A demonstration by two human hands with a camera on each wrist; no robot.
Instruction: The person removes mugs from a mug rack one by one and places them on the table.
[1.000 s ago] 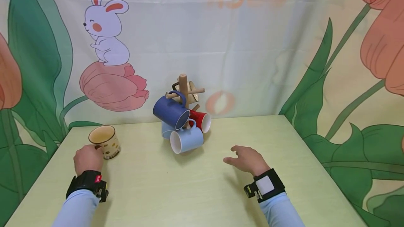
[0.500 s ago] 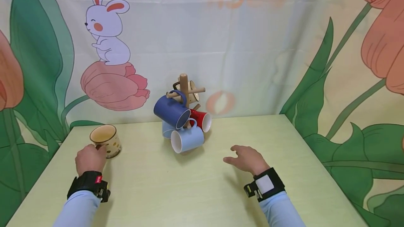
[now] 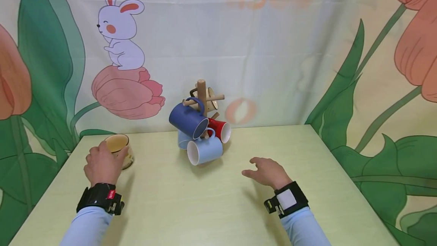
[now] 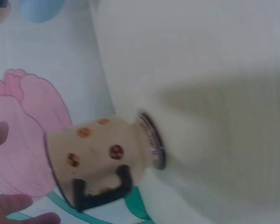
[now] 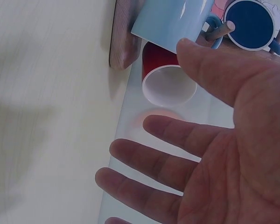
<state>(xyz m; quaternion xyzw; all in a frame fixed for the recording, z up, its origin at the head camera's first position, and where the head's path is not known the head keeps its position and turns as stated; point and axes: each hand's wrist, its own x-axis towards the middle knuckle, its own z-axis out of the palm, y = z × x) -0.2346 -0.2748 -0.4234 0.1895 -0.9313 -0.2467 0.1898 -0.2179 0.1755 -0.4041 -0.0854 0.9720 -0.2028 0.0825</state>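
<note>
A cream mug with brown spots [image 3: 129,159] stands upright on the table at the left. My left hand [image 3: 103,164] hovers at its near side, over part of the rim, with fingers spread. In the left wrist view the fingertips [image 4: 14,203] stay apart from the mug, and its dark handle [image 4: 105,193] is free. Over the table on the right, my right hand [image 3: 268,172] holds nothing. Its fingers [image 5: 149,158] are extended and spread in the right wrist view, nearest to the hanging red mug [image 5: 168,84].
A wooden mug tree [image 3: 201,93] stands at the back centre. On it hang a dark blue mug [image 3: 187,120], a light blue mug [image 3: 206,151], the red mug and a cream mug [image 3: 212,103]. Another light blue mug [image 3: 183,139] is partly hidden. A printed curtain [image 3: 273,67] closes off the back.
My left hand has let go of the cream mug's handle, risen slightly and spread its fingers over the near rim. The mug stays standing. My right hand has not moved.
</note>
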